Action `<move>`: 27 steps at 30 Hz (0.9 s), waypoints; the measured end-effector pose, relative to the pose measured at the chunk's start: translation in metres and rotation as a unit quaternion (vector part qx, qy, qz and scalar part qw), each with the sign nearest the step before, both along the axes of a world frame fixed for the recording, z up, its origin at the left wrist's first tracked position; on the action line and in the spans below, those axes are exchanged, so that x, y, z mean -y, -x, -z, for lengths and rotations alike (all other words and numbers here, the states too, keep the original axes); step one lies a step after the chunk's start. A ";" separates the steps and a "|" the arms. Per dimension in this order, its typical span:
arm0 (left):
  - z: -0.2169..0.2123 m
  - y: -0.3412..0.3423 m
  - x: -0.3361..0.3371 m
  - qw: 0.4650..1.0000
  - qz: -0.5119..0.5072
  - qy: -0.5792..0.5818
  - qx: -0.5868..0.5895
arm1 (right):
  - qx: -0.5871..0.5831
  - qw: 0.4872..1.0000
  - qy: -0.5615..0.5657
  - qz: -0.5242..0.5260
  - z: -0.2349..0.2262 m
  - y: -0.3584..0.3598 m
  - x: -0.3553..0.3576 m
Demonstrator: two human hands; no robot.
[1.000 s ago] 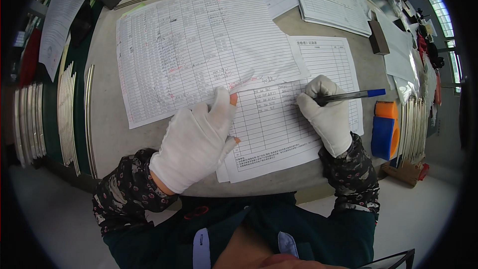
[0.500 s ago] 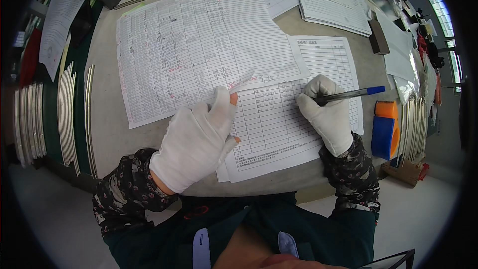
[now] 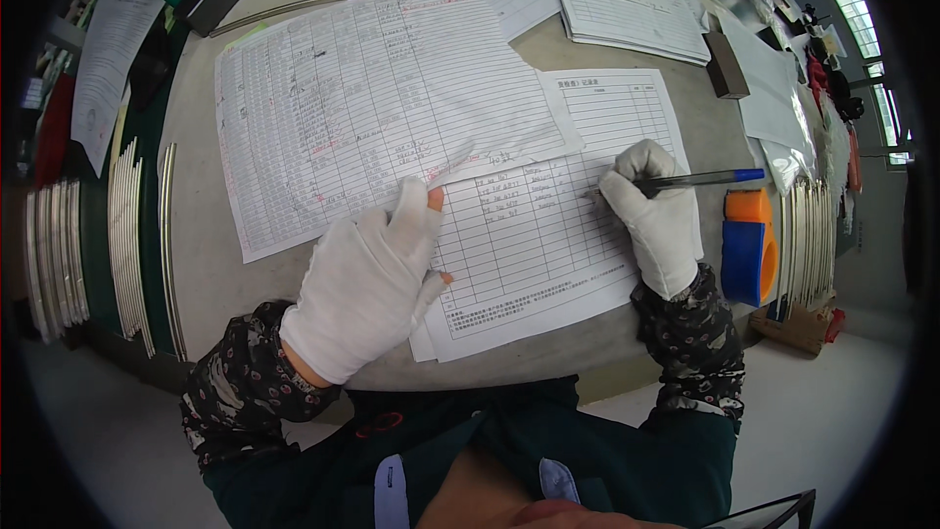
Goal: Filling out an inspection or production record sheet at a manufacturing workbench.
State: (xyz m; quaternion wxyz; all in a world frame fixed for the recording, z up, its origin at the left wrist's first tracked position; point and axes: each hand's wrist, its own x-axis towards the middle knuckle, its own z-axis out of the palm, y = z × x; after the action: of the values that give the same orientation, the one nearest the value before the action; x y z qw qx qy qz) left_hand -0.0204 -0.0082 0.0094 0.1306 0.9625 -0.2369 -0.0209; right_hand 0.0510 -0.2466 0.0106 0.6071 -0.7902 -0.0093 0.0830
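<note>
My right hand (image 3: 658, 225), in a white glove, pinches a ballpoint pen (image 3: 710, 178) with a dark barrel and a blue end cap. The pen's tip is down at a ruled form (image 3: 529, 284) that bears several handwritten rows. My left hand (image 3: 362, 284) wears a white glove with bare thumb and index fingertips. It lies flat with fingers stretched, across the form's left edge and the lower edge of a large handwritten table sheet (image 3: 352, 118). That sheet overlaps the form's upper left part.
Thin metal rods (image 3: 127, 245) stand in bundles at the left, with more rods (image 3: 808, 245) at the right. An orange and blue tape dispenser (image 3: 746, 250) sits by the desk's right edge. Beyond the sheets are a paper stack (image 3: 627, 5) and a dark brown block (image 3: 727, 67).
The whole view has shifted slightly. My right hand with the pen has moved a little right across the form, and more handwritten entries show there. My left hand keeps its place on the papers.
</note>
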 end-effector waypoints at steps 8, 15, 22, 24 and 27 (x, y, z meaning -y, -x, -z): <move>-0.007 -0.002 0.004 0.998 -0.012 -0.025 -0.047 | 0.081 0.993 0.057 -0.061 0.012 -0.003 -0.002; -0.006 -0.002 0.004 0.999 -0.007 -0.020 -0.036 | 0.091 0.992 0.050 -0.070 0.015 -0.004 -0.001; -0.007 -0.002 0.004 0.999 -0.006 -0.024 -0.048 | 0.084 0.994 0.033 -0.069 0.016 -0.003 -0.001; -0.007 -0.001 0.004 0.999 -0.006 -0.022 -0.045 | 0.081 0.994 0.036 -0.070 0.016 -0.004 -0.001; -0.005 -0.002 0.004 0.999 -0.001 -0.026 -0.044 | 0.079 0.993 0.047 -0.070 0.014 -0.003 -0.001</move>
State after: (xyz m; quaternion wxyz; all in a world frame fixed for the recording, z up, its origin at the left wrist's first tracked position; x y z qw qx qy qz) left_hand -0.0185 -0.0119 0.0148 0.1158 0.9640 -0.2290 -0.0696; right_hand 0.0544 -0.2455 -0.0036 0.5597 -0.8191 -0.1084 0.0634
